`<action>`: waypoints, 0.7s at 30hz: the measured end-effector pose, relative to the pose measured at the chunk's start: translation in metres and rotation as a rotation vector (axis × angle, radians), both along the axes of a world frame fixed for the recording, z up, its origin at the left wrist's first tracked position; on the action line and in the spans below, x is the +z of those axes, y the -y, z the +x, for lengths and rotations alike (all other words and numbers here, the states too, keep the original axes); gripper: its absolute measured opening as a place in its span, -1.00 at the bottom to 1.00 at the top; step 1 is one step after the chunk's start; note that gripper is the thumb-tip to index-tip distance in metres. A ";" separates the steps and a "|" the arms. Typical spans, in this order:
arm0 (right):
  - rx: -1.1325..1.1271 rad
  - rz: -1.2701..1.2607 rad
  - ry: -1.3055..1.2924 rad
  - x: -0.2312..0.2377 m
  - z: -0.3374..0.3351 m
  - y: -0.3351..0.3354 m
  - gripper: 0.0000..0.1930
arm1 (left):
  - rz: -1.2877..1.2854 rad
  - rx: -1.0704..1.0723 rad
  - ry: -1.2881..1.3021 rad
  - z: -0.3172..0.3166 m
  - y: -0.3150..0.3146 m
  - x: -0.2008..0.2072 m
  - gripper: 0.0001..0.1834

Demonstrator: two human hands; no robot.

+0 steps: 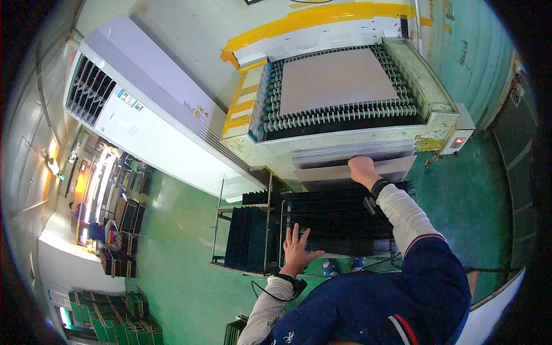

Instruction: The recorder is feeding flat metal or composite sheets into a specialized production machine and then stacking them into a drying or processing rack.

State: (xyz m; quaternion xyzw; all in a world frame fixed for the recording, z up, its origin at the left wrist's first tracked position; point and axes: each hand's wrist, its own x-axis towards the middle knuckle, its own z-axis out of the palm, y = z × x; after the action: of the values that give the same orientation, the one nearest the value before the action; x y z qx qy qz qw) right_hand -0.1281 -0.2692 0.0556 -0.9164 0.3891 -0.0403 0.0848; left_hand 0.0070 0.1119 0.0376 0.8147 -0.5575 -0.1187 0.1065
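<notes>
My right hand [362, 171] is closed at the upper edge of a thin grey-beige panel [322, 174], at the front of a leaning stack of flat panels [322, 155]. The fingertips are hidden from view. My left hand [299, 250] is open, its fingers spread, above the left side of a metal rack [283, 221] packed with dark upright panels [339, 221]. Nothing shows in its grasp. Beyond the stack, one large flat panel [336, 83] lies on the wheeled rollers [345, 117] of a conveyor machine.
A second rack [214, 236] with dark panels [248, 236] stands to the left. A tall white air conditioner [155, 129] leans across the left of the view. The machine's control box [460, 138] juts out at right. Green panel racks [115, 316] stand far left on the green floor [178, 241].
</notes>
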 end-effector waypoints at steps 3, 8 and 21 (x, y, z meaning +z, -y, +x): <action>-0.023 0.020 -0.034 0.004 0.003 0.001 -0.83 | 0.009 0.000 0.002 0.003 0.003 0.000 0.17; -0.032 0.022 -0.030 0.009 0.004 0.004 -0.81 | 0.025 -0.004 0.001 0.007 0.008 0.000 0.18; -0.028 0.030 -0.029 0.010 0.004 0.001 -0.82 | 0.008 -0.002 0.004 0.005 0.004 -0.003 0.16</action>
State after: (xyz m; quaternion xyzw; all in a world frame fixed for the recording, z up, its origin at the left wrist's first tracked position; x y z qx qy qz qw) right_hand -0.1241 -0.2705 0.0653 -0.9099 0.4039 -0.0221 0.0924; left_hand 0.0125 0.1082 0.0347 0.8149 -0.5580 -0.1195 0.1019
